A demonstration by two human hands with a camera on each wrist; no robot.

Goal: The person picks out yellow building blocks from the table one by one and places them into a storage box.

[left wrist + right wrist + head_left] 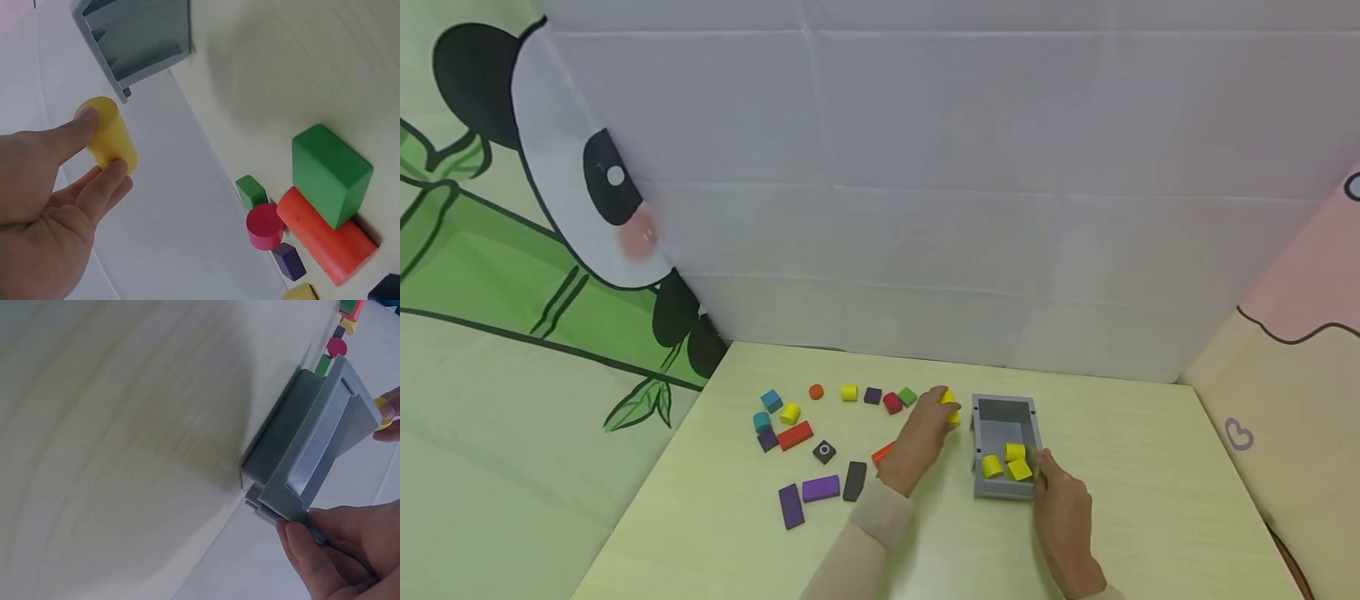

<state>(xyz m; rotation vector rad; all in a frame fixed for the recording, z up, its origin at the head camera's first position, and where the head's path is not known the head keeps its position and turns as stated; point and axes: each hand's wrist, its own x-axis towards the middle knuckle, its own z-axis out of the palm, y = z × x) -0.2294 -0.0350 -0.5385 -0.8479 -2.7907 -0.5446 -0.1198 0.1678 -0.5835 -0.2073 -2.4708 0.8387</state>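
Evidently, the bin [1003, 492] is being steadied: its near right corner is pinched between the thumb and fingers of the right hand [1063, 512], presumably so that sliding is prevented while the bin's mouth is left uncovered. Well left of the bin's near end, a dark purple block [791, 506], a purple block [821, 488] and a black block [854, 481] are laid flat, so rolling seems unlikely. Inside the bin, three yellow pieces [1019, 470] are gathered at its near end, perhaps because it is slightly tipped that way, though no tilt can be confirmed.

Left of the bin, about level with its middle, a ringed black cube [824, 452] and a red block [795, 435] are set apart. A red cylinder [328, 240] and a large green block [331, 175] are shown together in the left wrist view; whether the green is rested on the red or stood beside it cannot be told.

Just left of the bin's far half, a yellow cylinder [953, 416] is grasped by the left hand [921, 437], apparently off the table. The thumb is pressed near one end and the fingertips near the other, so turning in the grip is probably resisted.

Farther left of the bin, a small green block [907, 396], a crimson cylinder [892, 403] and a small purple cube [872, 396] are lined up loosely. Behind the bin, a pale cloth [925, 250] is hung, likely as a backdrop.
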